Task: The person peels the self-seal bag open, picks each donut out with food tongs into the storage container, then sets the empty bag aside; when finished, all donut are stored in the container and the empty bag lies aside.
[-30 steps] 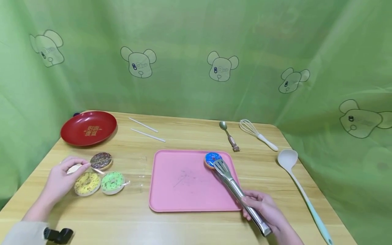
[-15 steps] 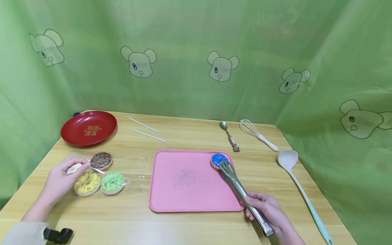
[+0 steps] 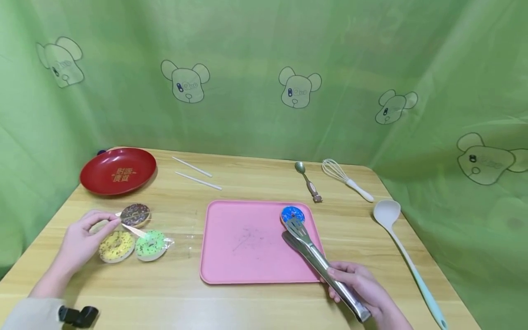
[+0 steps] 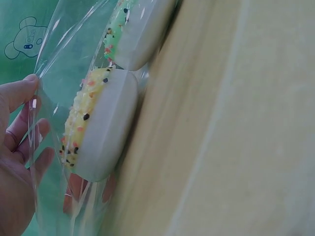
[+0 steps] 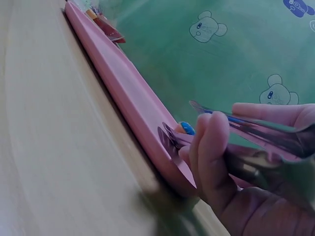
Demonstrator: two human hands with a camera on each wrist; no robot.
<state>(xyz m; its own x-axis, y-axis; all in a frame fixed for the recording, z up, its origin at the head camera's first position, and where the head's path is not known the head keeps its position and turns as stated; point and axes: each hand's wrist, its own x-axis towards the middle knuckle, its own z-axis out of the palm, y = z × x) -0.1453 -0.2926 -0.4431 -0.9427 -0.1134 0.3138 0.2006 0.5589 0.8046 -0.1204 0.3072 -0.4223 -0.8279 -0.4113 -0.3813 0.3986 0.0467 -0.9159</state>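
My left hand pinches the edge of a clear plastic bag at the left of the table. Inside or under the film lie a chocolate donut, a yellow donut and a green donut, all with sprinkles. My right hand grips metal tongs over the right side of a pink tray. The tongs' arms stand apart. One slotted tip overlaps a blue donut at the tray's back right corner; whether it touches cannot be told.
A red plate stands at the back left, with two white sticks beside it. Back right lie a spoon and a whisk. A long ladle lies along the right edge. Green curtain surrounds the table.
The blue donut and tongs have shifted right on the tray, then slightly back. The tongs' arms have spread wider. My left hand keeps its pinch, and the bag film has moved slightly.
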